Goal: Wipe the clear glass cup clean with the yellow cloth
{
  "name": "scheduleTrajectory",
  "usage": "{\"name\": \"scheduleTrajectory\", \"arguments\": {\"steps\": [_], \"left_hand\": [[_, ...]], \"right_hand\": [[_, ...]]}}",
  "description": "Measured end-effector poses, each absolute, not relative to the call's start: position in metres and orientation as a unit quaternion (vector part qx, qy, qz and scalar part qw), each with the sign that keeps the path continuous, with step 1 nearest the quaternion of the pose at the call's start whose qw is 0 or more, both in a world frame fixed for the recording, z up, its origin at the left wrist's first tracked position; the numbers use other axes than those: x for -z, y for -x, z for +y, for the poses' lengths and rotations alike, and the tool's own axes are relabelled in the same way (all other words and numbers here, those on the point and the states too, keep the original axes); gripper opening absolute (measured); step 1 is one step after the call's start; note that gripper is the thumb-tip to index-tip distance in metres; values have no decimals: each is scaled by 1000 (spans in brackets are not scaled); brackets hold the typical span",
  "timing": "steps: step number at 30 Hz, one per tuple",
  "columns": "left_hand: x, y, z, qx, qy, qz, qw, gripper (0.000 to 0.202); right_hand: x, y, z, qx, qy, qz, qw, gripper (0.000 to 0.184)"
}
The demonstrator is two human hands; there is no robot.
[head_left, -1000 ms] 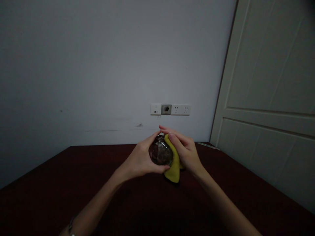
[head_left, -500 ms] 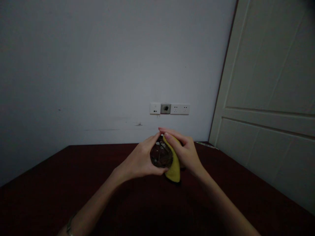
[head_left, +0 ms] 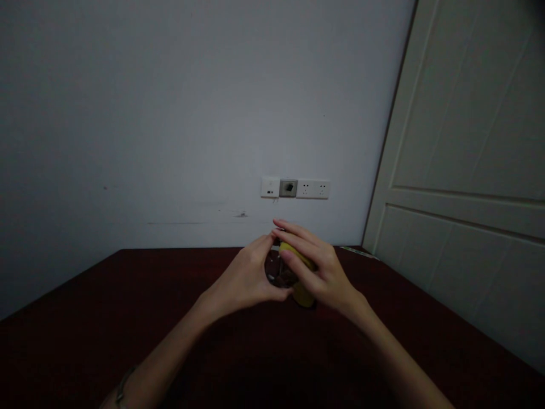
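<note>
A clear, round glass (head_left: 279,268) is held above the dark table, its circular end facing me. My left hand (head_left: 251,271) curls around its left side, thumb below and fingers above. On the right side, my right hand (head_left: 317,268) presses a yellow cloth (head_left: 303,296) with a dark edge against the glass. Part of the cloth hangs below my right hand; the rest is hidden under the fingers. The fingertips of both hands meet near the top of the glass.
The dark red table (head_left: 149,307) reaches back to a pale wall (head_left: 170,113). Sockets (head_left: 313,189) and a grey switch plate (head_left: 288,188) are set in that wall. A panelled white door (head_left: 464,170) stands on the right. A thin strip (head_left: 360,252) lies at the table's far right edge.
My right hand has shifted left and over the glass, covering more of it and of the cloth. Less cloth hangs below. My left hand keeps its hold.
</note>
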State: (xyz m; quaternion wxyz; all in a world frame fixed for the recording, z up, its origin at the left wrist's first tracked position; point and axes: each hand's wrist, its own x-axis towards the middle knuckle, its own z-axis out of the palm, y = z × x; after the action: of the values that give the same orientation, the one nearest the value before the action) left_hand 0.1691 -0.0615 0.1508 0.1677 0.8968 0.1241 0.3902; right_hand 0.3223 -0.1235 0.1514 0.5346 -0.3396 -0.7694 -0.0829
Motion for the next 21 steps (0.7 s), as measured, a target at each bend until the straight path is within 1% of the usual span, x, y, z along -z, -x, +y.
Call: {"name": "scheduleTrajectory", "arguments": {"steps": [3,5,7,10,12,14,18,21], "left_hand": [[-152,-170,-65,-405,-889,130,170,73],[-153,-170,-68,-412,-884,140,173,77],[-154,-169,-71,-415,-879,154,176,70],[-156,-168,-74,-422,-876,173,160,54],[-156,-168,-75,-424,-876,181,145,51],[-156,-168,-75,-426,-874,192,130,55],[-153,-168,-73,-443,-869,194,98,65],[-153,-169,-72,-440,-871,188,110,62]], "right_hand": [[-154,-323,-122,21,355,-727,587,30],[-155,-321,-125,10,357,-716,600,29],[-156,-318,-129,44,346,-740,575,32],[-155,-315,-135,113,321,-792,508,38],[-154,-313,-135,131,313,-802,492,40],[-154,-313,-131,118,320,-782,522,38],[-154,-314,-122,38,361,-706,608,30],[-152,-313,-121,40,360,-708,607,31]]}}
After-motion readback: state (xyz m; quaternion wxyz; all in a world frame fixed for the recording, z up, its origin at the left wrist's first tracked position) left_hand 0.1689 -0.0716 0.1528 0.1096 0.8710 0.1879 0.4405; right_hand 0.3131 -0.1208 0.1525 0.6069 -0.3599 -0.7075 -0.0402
